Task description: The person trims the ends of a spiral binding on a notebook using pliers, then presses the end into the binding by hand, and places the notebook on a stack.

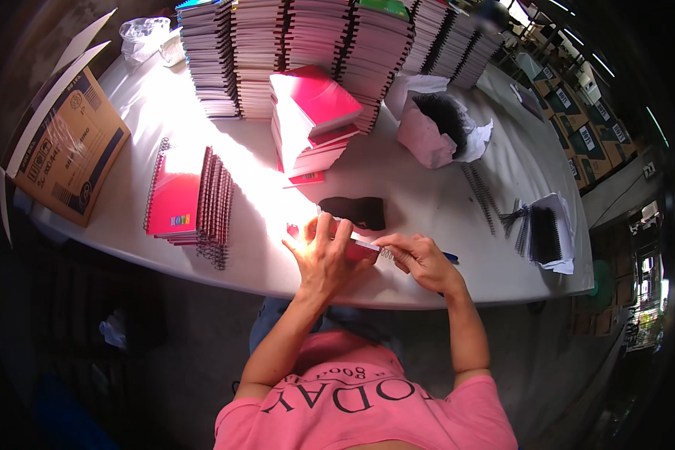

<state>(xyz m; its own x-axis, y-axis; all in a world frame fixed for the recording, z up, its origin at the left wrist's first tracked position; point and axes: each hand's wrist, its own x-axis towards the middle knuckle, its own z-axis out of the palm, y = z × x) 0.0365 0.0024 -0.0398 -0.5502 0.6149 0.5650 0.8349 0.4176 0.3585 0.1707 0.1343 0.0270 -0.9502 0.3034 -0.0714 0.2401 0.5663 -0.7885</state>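
At the table's near edge, my left hand grips a small red notebook, its fingers spread over the cover. A spiral binding coil shows at the notebook's right end. My right hand pinches this coil between thumb and fingers; the fingertips partly hide it. Just beyond the hands lies a dark, block-like object whose kind I cannot make out. Beside my right hand is a blue, slim thing, partly covered by the hand. Strong sunlight washes out the area around my left fingers.
Bound red notebooks are stacked at left, near an open cardboard box. Unbound red-covered stacks stand ahead, before tall piles of spiral notebooks. Black coils fill a paper-wrapped bundle and another; loose coils lie between.
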